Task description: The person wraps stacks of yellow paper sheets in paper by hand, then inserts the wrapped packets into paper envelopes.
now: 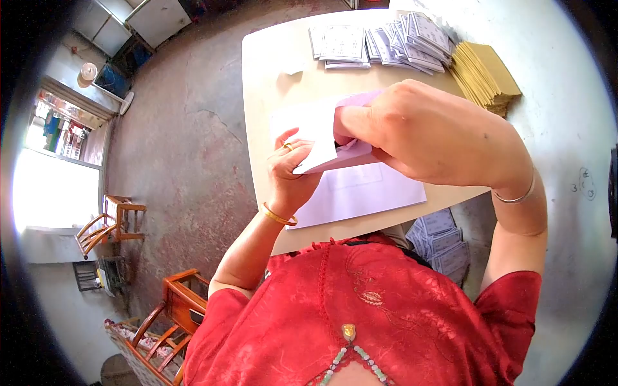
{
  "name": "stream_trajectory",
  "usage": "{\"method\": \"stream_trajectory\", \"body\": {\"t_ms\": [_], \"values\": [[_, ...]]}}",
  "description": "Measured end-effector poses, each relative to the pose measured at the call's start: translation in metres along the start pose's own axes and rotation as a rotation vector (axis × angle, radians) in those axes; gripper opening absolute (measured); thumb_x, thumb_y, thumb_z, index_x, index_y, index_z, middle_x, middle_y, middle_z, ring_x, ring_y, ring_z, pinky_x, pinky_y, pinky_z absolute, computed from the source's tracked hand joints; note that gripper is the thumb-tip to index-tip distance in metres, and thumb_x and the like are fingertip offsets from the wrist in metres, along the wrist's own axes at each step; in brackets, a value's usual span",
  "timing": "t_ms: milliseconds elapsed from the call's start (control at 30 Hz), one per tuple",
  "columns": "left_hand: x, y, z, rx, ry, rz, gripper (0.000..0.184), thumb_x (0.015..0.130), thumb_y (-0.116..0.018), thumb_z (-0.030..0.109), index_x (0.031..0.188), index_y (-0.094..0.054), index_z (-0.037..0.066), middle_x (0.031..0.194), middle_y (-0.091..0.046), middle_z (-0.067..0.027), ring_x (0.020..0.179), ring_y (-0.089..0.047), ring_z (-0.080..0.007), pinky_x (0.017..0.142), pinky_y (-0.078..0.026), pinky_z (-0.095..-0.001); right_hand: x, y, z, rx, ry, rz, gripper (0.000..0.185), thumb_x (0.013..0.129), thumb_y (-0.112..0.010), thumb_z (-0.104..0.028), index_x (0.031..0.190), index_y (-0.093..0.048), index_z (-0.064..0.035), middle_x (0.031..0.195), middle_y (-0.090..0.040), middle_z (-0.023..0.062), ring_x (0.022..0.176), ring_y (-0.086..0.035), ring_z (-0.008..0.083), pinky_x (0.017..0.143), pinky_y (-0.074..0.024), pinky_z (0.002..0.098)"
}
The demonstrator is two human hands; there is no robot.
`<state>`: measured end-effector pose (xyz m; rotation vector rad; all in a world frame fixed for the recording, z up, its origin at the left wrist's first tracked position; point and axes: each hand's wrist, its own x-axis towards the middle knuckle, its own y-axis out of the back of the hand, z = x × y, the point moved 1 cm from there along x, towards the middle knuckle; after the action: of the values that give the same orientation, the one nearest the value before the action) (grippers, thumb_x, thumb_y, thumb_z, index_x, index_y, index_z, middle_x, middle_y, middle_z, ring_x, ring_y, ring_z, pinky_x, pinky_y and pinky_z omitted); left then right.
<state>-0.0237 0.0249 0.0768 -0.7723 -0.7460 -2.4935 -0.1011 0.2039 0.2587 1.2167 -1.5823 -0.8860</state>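
Observation:
A white paper envelope point(302, 119), its inside lilac-tinted, is held spread open above the table. My left hand point(293, 157), with a ring on one finger, grips its lower left edge, thumb underneath. From the right, my right hand point(386, 125) reaches into the opening; its fingertips are hidden by the paper, so I cannot see whether they hold anything. Below both hands, a flat white paper piece point(367, 199) with a faint rectangular outline lies at the table's near edge.
On the pale wooden table point(267, 77), bundles of printed white paper pieces point(344, 44) lie at the far side. A yellow paper stack point(486, 74) sits beside them against the wall. More printed bundles point(444, 241) are below the table's right side. Wooden chairs point(183, 296) stand left.

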Motion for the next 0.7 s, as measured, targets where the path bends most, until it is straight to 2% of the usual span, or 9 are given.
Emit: {"method": "stream_trajectory", "body": {"t_ms": [100,133,267,367,433,467,567,600,700], "values": [[-0.003,-0.001,-0.007,-0.043,0.052,-0.058,0.011,0.069,-0.075,0.002,0.078,-0.071,0.008,0.077,-0.071,-0.0057,0.077,-0.069,-0.0205,0.102,-0.043,-0.0438,0.002,-0.005,-0.003,-0.145,-0.034,0.048,0.016,0.079,-0.065,-0.003,0.09,-0.053,-0.0018,0.077,-0.061,0.0167,0.072,-0.062,0.0362,0.065,-0.0486,0.0429],[-0.003,0.0,-0.009,-0.038,0.056,-0.081,0.01,0.071,-0.075,0.001,0.08,-0.072,0.006,0.079,-0.072,-0.0058,0.077,-0.069,-0.0196,0.097,-0.045,-0.0411,0.003,-0.008,-0.003,-0.207,-0.05,0.073,0.018,0.078,-0.066,-0.004,0.091,-0.053,-0.0023,0.078,-0.061,0.0163,0.072,-0.063,0.0357,0.065,-0.0487,0.0432],[-0.002,0.005,-0.006,-0.009,0.06,-0.14,0.01,0.08,-0.076,0.0,0.089,-0.072,0.0,0.087,-0.074,-0.0063,0.08,-0.068,-0.0145,0.072,-0.054,-0.0277,0.01,-0.025,0.003,-0.472,0.117,0.479,0.023,0.075,-0.07,-0.009,0.094,-0.056,-0.0069,0.081,-0.06,0.0075,0.071,-0.061,0.0249,0.064,-0.0462,0.0365],[0.001,0.002,0.004,-0.143,0.134,-0.11,0.015,0.079,-0.076,0.0,0.094,-0.073,0.003,0.091,-0.074,-0.0053,0.083,-0.068,-0.0145,0.077,-0.054,-0.0305,0.009,-0.027,-0.003,-0.623,0.137,0.602,0.024,0.072,-0.071,-0.011,0.092,-0.058,-0.0096,0.082,-0.058,0.0018,0.071,-0.058,0.0179,0.066,-0.0431,0.03],[0.003,-0.002,0.015,-0.325,0.244,-0.048,0.021,0.079,-0.073,-0.001,0.097,-0.077,0.009,0.093,-0.075,-0.0042,0.084,-0.07,-0.0153,0.085,-0.053,-0.0342,-0.001,-0.027,-0.009,-0.613,0.112,0.52,0.021,0.07,-0.071,-0.011,0.089,-0.061,-0.0099,0.081,-0.058,0.0008,0.072,-0.057,0.0168,0.067,-0.0425,0.0286],[0.003,-0.004,0.012,-0.313,0.207,-0.05,0.018,0.081,-0.074,0.0,0.097,-0.077,0.007,0.095,-0.075,-0.0039,0.085,-0.069,-0.0128,0.076,-0.055,-0.0288,-0.006,-0.026,-0.01,-0.606,0.104,0.449,0.019,0.069,-0.071,-0.012,0.087,-0.064,-0.0096,0.082,-0.059,0.0009,0.073,-0.057,0.0169,0.067,-0.043,0.0287],[0.002,-0.009,0.005,-0.315,0.135,-0.033,0.018,0.082,-0.074,0.001,0.099,-0.076,0.008,0.093,-0.075,-0.0021,0.083,-0.066,-0.009,0.074,-0.055,-0.0255,-0.009,-0.036,-0.001,-0.641,0.124,0.447,0.012,0.07,-0.067,-0.022,0.074,-0.06,-0.0132,0.075,-0.056,0.0003,0.075,-0.058,0.0175,0.069,-0.0462,0.0305],[0.003,-0.01,0.004,-0.315,0.111,-0.029,0.018,0.082,-0.074,0.002,0.099,-0.076,0.008,0.092,-0.075,-0.0015,0.082,-0.066,-0.0077,0.073,-0.055,-0.0244,-0.012,-0.036,-0.002,-0.607,0.071,0.376,0.012,0.071,-0.066,-0.021,0.075,-0.061,-0.0109,0.075,-0.058,0.0024,0.075,-0.059,0.0203,0.073,-0.0485,0.0333],[0.001,-0.009,0.01,-0.321,0.227,-0.043,0.014,0.082,-0.074,0.003,0.095,-0.076,0.008,0.088,-0.074,-0.001,0.077,-0.066,-0.0081,0.082,-0.053,-0.029,-0.014,-0.039,-0.001,-0.498,0.003,0.32,0.009,0.073,-0.064,-0.018,0.075,-0.061,-0.0097,0.077,-0.058,0.0037,0.077,-0.059,0.0229,0.075,-0.0489,0.0366]]}}
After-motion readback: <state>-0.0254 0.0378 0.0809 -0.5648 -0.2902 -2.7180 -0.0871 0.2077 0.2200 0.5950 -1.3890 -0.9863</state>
